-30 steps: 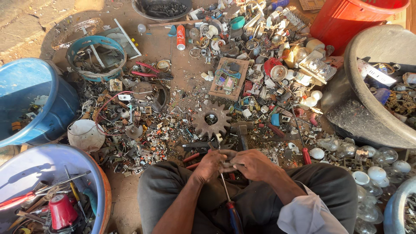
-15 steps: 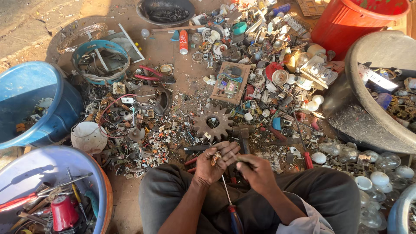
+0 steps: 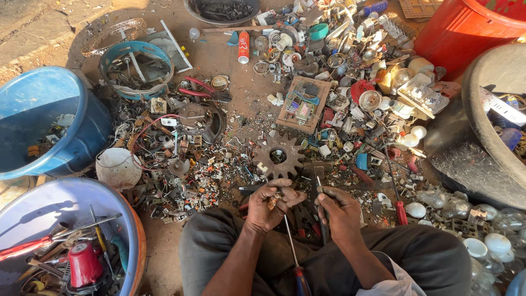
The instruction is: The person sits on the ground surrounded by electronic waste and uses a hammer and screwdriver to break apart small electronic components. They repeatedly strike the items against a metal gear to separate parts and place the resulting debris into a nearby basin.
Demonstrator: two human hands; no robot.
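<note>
A: The left hand (image 3: 271,205) is curled tight round a small brownish metal scrap (image 3: 274,200), pinched between thumb and fingers just above the person's lap. What kind of part it is, too small to tell.

B: And the right hand (image 3: 341,211), just beside it, is clenched on the dark handle of a hammer (image 3: 319,189), whose head points up and away from the knuckles. Both fists are fully closed, with no gap showing.

A: As for progress, the scrap looks whole, and the hammer's head hangs off it, not touching. So the piece seems not yet broken open, and a great heap remains unsorted ahead of the hands.

B: A screwdriver (image 3: 294,257) with a red and blue handle lies across the lap, below the left hand. Just beyond the fingers sits a rusty toothed gear wheel (image 3: 278,156).

A: Now the containers. Far left of the grip, a blue bucket (image 3: 22,98) holds only a few bits at its bottom. Below it, nearer the left knee, a pale blue basin (image 3: 49,197) carries hand tools and a red can.

B: Beyond that, a teal ring-shaped tub (image 3: 109,55) is full of wire and metal. To the right of the hammer hand stands a big grey basin (image 3: 487,82) with mixed parts, and a red bucket (image 3: 460,27) behind it, contents hidden.
</note>
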